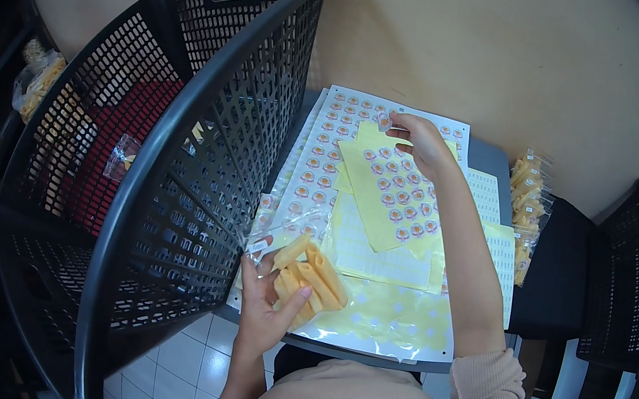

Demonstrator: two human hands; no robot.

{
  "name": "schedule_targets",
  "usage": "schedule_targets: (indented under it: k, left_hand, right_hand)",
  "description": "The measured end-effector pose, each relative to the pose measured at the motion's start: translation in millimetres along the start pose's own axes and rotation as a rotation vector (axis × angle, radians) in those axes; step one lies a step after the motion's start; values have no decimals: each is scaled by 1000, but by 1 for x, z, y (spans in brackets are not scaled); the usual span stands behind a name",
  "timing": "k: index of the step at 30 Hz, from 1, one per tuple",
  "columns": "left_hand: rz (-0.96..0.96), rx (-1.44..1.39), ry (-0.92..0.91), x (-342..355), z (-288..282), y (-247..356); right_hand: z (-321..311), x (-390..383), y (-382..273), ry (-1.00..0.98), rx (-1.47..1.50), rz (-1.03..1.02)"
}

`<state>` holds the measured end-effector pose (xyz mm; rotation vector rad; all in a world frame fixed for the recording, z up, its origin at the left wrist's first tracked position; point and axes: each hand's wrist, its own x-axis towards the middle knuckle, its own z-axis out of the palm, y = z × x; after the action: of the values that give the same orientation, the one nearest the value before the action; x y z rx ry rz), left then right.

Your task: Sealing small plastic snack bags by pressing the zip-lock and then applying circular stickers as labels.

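Observation:
My left hand [266, 319] is closed round a clear plastic bag of pale yellow rolled snacks [311, 278], tilted over the table's near left side. A small white label [258, 245] shows near the bag's upper left end. Farther off, my right hand [416, 138] pinches a small round sticker [383, 121] between thumb and finger, above the far part of the sheets. Beneath that hand lies a yellow backing sheet [375, 234] bearing rows of round pink and orange stickers. A larger white sheet of similar stickers [330, 129] is under it.
A big black perforated basket [215, 75] stands tilted close on my left, a small clear packet [122, 158] inside. Several filled snack bags [528, 201] lie right of the grey table [499, 182]. Another black basket [627, 293] stands far right. More bags [40, 81] are far left.

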<state>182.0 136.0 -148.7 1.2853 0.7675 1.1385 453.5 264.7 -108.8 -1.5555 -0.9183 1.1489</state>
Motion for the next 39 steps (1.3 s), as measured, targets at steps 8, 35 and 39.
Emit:
schedule_targets:
  k: [8,35,39]
  left_hand:
    - [76,-119,-54,28,56,4]
    - [424,-90,123,25,165,0]
    - [409,-92,131,25,169,2]
  right_hand:
    - [-18,-105,-16,-107,35,-277]
    - [-31,-178,39,190,359,-465]
    - [-32,-176,38,202,364,-487]
